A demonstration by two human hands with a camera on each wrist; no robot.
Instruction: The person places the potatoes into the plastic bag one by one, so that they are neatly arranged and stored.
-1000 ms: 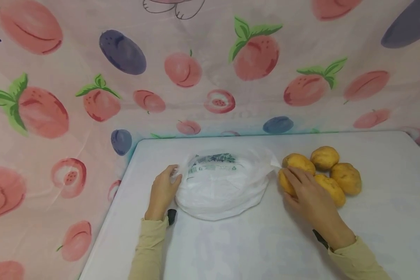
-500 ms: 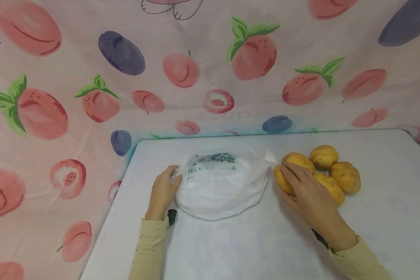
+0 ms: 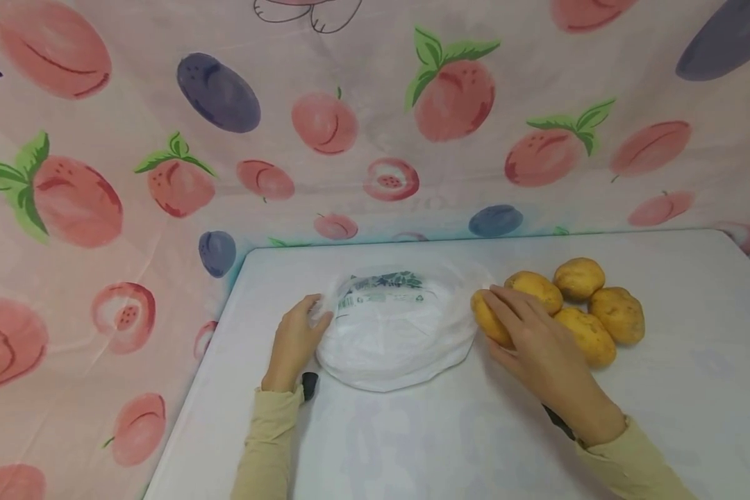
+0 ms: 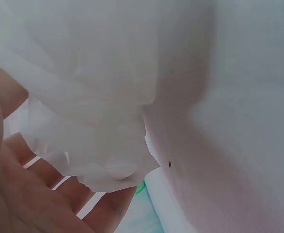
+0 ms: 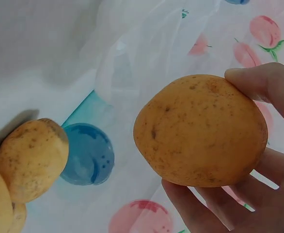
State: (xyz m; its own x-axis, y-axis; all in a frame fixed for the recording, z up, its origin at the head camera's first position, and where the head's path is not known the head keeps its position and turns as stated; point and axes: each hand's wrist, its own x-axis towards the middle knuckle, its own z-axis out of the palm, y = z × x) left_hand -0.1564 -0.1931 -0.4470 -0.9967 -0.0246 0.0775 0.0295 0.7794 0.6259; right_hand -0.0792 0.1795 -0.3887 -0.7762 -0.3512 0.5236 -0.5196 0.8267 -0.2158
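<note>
A white plastic bag (image 3: pixel 395 325) with green print lies open on the white table (image 3: pixel 412 444). My left hand (image 3: pixel 295 340) holds the bag's left rim; in the left wrist view the thin bag film (image 4: pixel 84 111) drapes over its fingers (image 4: pixel 69 194). My right hand (image 3: pixel 531 340) grips a yellow-brown potato (image 3: pixel 489 318) just right of the bag's mouth. In the right wrist view that potato (image 5: pixel 200 130) sits between thumb and fingers (image 5: pixel 263 85), with the bag (image 5: pixel 147 53) right behind it. Several more potatoes (image 3: pixel 590 305) lie in a cluster to the right.
A fruit-patterned pink cloth (image 3: pixel 350 125) hangs behind the table and down its left side. Bare tabletop stretches in front of the bag and to the far right (image 3: pixel 712 389). Another potato (image 5: pixel 31 158) shows in the right wrist view.
My right hand has moved left with the potato, from beside the cluster to the bag's right rim. The left hand stays on the bag's left edge.
</note>
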